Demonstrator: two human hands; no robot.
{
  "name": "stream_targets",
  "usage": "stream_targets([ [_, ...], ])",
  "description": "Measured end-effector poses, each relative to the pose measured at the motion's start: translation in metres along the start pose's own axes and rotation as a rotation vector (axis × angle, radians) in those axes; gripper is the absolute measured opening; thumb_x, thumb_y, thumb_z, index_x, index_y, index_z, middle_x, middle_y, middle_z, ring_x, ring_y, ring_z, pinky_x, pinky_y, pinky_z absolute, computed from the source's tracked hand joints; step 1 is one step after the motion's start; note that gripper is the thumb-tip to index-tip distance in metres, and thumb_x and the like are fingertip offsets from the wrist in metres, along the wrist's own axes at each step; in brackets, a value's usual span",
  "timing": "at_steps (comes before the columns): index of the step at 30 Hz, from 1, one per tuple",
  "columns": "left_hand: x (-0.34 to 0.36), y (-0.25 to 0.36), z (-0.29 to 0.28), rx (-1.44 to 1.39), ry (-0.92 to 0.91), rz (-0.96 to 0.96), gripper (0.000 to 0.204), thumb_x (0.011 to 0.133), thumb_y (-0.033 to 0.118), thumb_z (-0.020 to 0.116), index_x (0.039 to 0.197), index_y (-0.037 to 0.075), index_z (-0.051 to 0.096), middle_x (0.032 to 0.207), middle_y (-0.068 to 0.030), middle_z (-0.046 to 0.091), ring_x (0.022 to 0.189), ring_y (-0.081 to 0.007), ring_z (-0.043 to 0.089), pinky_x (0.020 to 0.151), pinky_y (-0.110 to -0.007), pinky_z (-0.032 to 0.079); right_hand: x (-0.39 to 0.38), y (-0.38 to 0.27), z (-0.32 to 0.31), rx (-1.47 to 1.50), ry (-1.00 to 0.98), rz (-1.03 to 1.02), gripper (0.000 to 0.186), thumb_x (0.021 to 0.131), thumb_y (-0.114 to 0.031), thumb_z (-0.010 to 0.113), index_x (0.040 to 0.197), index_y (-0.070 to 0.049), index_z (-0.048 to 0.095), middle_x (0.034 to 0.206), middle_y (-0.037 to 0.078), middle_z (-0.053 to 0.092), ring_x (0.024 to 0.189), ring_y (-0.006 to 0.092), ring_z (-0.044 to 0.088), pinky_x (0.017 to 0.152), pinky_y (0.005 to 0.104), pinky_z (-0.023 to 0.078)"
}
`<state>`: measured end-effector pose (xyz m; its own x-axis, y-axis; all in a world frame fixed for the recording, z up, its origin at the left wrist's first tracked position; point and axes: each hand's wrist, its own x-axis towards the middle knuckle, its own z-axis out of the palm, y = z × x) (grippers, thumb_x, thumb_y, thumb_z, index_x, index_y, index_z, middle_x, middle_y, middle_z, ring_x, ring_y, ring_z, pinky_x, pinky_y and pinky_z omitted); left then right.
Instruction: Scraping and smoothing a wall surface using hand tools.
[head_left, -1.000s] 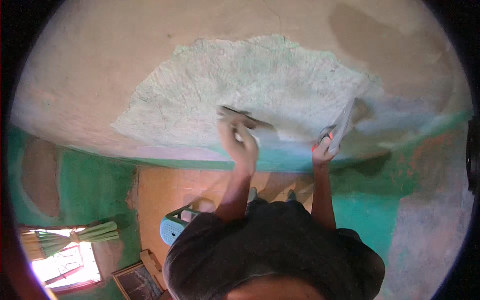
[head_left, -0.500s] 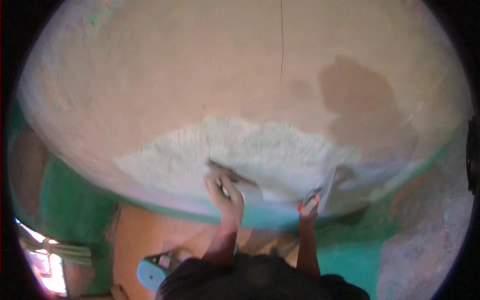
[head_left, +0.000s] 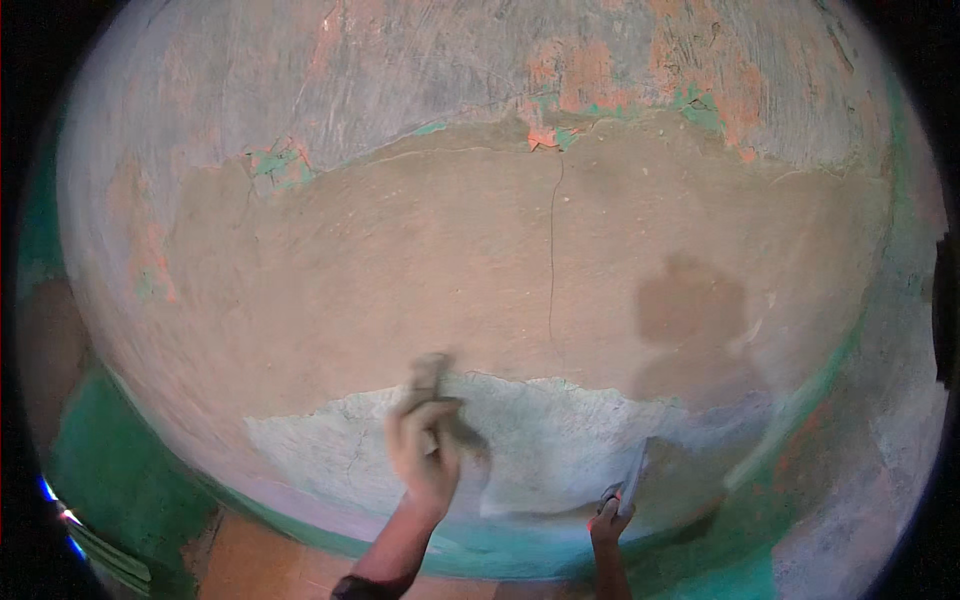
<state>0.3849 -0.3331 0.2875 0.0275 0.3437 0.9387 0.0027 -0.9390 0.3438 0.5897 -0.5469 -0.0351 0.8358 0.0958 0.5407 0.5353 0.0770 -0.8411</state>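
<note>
Grey and blurred, a tool (head_left: 431, 375) is gripped in the left hand (head_left: 424, 458) before the pale patch (head_left: 555, 425), whether touching I cannot tell, while the right hand (head_left: 606, 527) grips a flat blade (head_left: 635, 474) upright near the patch's right end. Working the patch seems the step in hand, calling for a level, steady stroke below the brown plaster (head_left: 420, 260). No container shows.

I can't quite make out the blurred grey-brown tool (head_left: 430, 372) in the bare left hand (head_left: 425, 452); the lower edge cuts off the black fabric sleeve (head_left: 360, 589) and bare right forearm (head_left: 610, 572).
</note>
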Motion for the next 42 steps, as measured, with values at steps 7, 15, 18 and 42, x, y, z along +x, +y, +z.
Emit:
stream_targets([
  [7,0.030,-0.008,0.019,-0.025,-0.219,0.508,0.033,0.070,-0.001,0.069,0.102,0.007,0.067,0.105,-0.0094,0.066,0.089,-0.0247,0.063,0.077,-0.035,0.046,0.010,-0.024,0.014,-0.041,0.159,-0.076,0.026,0.089,-0.025,0.060,0.082,0.000,0.058,0.066,0.008,0.053,0.058,0.0237,0.052,0.054,0.0387,0.038],
  [15,0.023,0.015,0.021,-0.014,-0.327,0.601,0.035,0.070,-0.001,0.070,0.105,0.006,0.069,0.101,-0.0071,0.070,0.084,-0.0227,0.063,0.076,-0.036,0.047,0.007,-0.056,0.011,0.296,0.019,0.120,0.023,0.094,-0.019,0.056,0.079,-0.001,0.057,0.065,0.003,0.049,0.058,0.0111,0.046,0.053,0.0294,0.036],
  [18,0.073,0.017,0.005,-0.047,-0.203,0.601,0.036,0.072,0.000,0.072,0.108,0.005,0.068,0.102,-0.0100,0.069,0.090,-0.0248,0.065,0.079,-0.037,0.049,0.008,-0.077,-0.013,0.132,0.002,0.121,0.025,0.094,-0.021,0.054,0.079,-0.001,0.057,0.062,0.003,0.050,0.057,0.0091,0.045,0.053,0.0277,0.036],
  [42,0.366,0.109,0.055,0.031,0.114,0.503,0.024,0.085,0.010,0.062,0.108,0.015,0.069,0.109,-0.0128,0.066,0.099,-0.0320,0.064,0.081,-0.039,0.052,0.006,-0.141,-0.024,0.083,-0.126,0.205,0.032,0.097,-0.031,0.056,0.090,0.000,0.061,0.060,0.001,0.048,0.058,0.0071,0.043,0.052,0.0304,0.037],
])
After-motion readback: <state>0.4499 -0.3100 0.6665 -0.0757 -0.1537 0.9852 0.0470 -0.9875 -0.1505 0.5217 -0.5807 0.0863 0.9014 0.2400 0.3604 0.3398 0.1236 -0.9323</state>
